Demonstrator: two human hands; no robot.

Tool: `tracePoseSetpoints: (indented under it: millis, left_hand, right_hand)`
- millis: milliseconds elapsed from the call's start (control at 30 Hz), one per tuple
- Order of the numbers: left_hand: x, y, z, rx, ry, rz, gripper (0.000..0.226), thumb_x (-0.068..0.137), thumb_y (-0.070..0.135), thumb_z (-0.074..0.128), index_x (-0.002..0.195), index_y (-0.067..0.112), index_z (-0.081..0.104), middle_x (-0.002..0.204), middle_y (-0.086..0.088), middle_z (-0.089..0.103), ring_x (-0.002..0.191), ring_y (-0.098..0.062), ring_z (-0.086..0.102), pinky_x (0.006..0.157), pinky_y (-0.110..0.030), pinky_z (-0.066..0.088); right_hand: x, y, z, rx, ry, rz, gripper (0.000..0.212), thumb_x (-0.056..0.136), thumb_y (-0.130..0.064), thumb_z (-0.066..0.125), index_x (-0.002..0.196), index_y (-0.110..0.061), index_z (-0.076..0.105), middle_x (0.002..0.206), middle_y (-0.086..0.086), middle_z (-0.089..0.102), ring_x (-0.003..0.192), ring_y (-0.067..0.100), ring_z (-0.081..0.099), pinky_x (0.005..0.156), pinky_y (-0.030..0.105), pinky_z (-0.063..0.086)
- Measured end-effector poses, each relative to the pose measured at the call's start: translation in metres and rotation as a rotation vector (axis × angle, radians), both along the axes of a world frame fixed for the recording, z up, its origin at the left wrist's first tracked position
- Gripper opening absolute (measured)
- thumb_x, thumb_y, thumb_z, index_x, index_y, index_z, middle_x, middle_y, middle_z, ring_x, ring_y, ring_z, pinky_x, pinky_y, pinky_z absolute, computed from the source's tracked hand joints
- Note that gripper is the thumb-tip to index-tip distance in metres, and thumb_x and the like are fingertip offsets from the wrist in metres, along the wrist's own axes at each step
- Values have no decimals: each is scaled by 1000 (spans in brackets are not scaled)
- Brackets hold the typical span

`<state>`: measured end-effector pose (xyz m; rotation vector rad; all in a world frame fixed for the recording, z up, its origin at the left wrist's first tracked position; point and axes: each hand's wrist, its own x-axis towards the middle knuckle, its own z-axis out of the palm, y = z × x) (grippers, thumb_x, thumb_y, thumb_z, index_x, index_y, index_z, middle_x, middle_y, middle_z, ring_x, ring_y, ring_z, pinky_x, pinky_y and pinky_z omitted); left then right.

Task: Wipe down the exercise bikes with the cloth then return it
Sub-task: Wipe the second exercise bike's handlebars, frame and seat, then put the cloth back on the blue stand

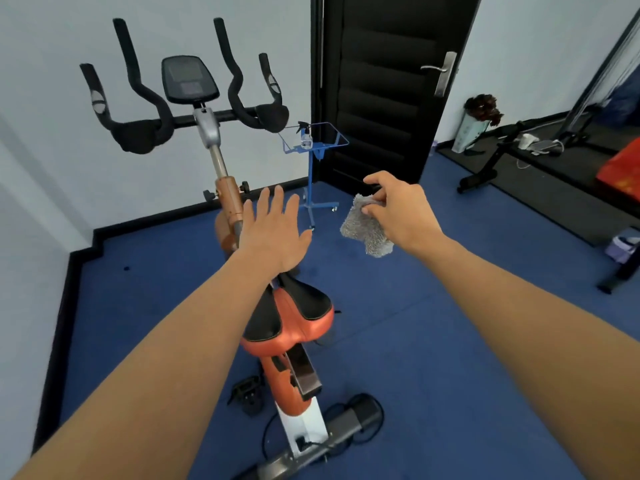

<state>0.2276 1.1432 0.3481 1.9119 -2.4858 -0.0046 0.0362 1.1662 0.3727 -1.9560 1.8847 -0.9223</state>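
Right, cloth (365, 228) up over the bike!
Right hand (403, 211) pinches it; left hand (275, 230) flat, fingers spread, above the saddle (294, 318).

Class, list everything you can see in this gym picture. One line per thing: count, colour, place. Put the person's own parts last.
exercise bike: one, orange and black, centre, on the floor
display console: one, black, between the handlebars
handlebars: one set, black, top of the bike
cloth: one, grey, pinched in the right hand
stand: one, blue, beside the door
spray bottle: one, clear with a black top, on the stand's tray
door: one, black, back wall
floor: blue
weight bench: one, black, far right
left hand: one, open, above the bike
right hand: one, grip closed on the cloth
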Motion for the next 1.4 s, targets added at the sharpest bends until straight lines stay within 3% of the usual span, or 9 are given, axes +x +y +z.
tracePoseSetpoints:
  millis: [167, 400, 567, 667, 767, 900, 967, 1133, 1400]
  left_hand:
    - [-50, -22, 5, 7, -12, 15, 65, 99, 46, 28, 149, 17, 0, 157, -10, -7, 144, -29, -9, 116, -48, -2]
    - [-166, -105, 3, -26, 43, 69, 63, 99, 44, 29, 149, 16, 3, 157, -11, -5, 144, -30, -7, 116, -48, 1]
    - [-229, -169, 6, -25, 54, 94, 61, 100, 43, 28, 149, 17, 4, 157, -12, -3, 144, -30, -5, 116, -47, 2]
    - [-248, -211, 8, -36, 50, 120, 61, 100, 42, 29, 149, 16, 5, 157, -12, 2, 144, -30, -2, 115, -46, 3]
    - [-262, -261, 6, -40, 59, 167, 61, 100, 42, 28, 149, 15, 4, 157, -12, 6, 144, -30, 2, 116, -45, 5]
    - [-275, -344, -1, -76, 83, 187, 61, 100, 41, 30, 149, 14, 5, 156, -11, 11, 143, -29, 6, 116, -45, 7]
    - [-275, -390, -3, -121, 102, 203, 61, 100, 40, 31, 149, 14, 7, 156, -11, 13, 143, -29, 8, 116, -44, 8]
    - [-262, -509, 2, -111, 137, 280, 63, 99, 40, 31, 149, 12, 6, 155, -12, 14, 143, -30, 9, 116, -44, 8]
    - [-260, -657, 4, -142, 130, 253, 60, 99, 38, 33, 148, 11, 11, 152, -10, 23, 139, -29, 18, 114, -43, 13]
  right_hand:
    - [-49, -24, 5, 6, -37, 41, 43, 90, -10, 58, 130, -18, 45, 96, 2, 56, 79, 15, 54, 61, 22, 46]
    - [-169, -108, 7, 2, -34, 65, 42, 88, -12, 60, 128, -19, 47, 105, 7, 61, 81, 14, 53, 65, 23, 42]
    - [-254, -180, 19, 1, -15, 49, 38, 87, -12, 62, 123, -18, 52, 101, 5, 60, 59, 7, 51, 42, 16, 42]
    - [-288, -229, 24, 3, -58, 23, 36, 86, -10, 63, 120, -16, 54, 100, 7, 61, 60, 11, 53, 45, 18, 45]
    - [-307, -282, 23, -7, -71, 24, 36, 85, -11, 65, 119, -16, 55, 96, 7, 62, 74, 17, 57, 55, 22, 47]
    - [-318, -368, 19, -32, -62, 46, 34, 85, -10, 65, 118, -14, 56, 93, 5, 60, 71, 12, 55, 44, 6, 41]
    - [-317, -415, 18, -52, -59, 55, 33, 85, -10, 65, 116, -12, 57, 90, 2, 58, 70, 8, 53, 45, 2, 39]
    - [-309, -531, 21, -33, -90, 62, 31, 82, -12, 68, 112, -13, 61, 89, 1, 61, 86, 11, 57, 70, 18, 43]
    - [-323, -696, 21, -4, -109, -9, 29, 80, -9, 69, 108, -11, 64, 91, 4, 64, 84, 10, 57, 73, 19, 41]
